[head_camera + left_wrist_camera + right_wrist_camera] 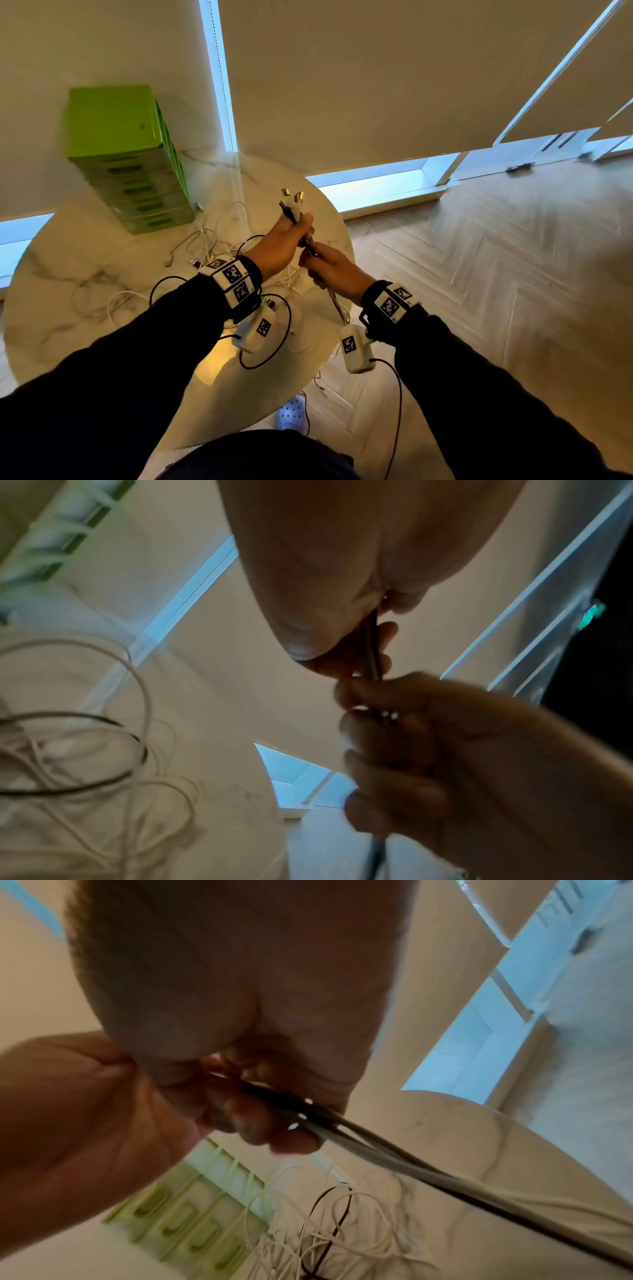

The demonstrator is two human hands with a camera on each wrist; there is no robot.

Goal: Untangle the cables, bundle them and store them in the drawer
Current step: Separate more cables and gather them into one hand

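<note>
Above the round marble table [85, 301] my left hand [284, 240] grips a bunch of cable ends; several plugs [292, 200] stick up out of the fist. Just below it my right hand [329, 267] holds the same cables [334, 301], which trail down towards the table edge. In the right wrist view the black and white strands [359, 1145] run out of my curled fingers [257, 1123]. The left wrist view shows the cables [371, 653] passing between both hands. A loose tangle of white and black cables [205, 246] lies on the table. The green drawer unit [130, 161] stands at the table's back left.
The table's right edge is close under my hands, with wooden floor [496, 274] beyond it. A wall with blinds and a low window [376, 185] stands behind the table. A slipper [291, 413] shows on the floor near the table's front.
</note>
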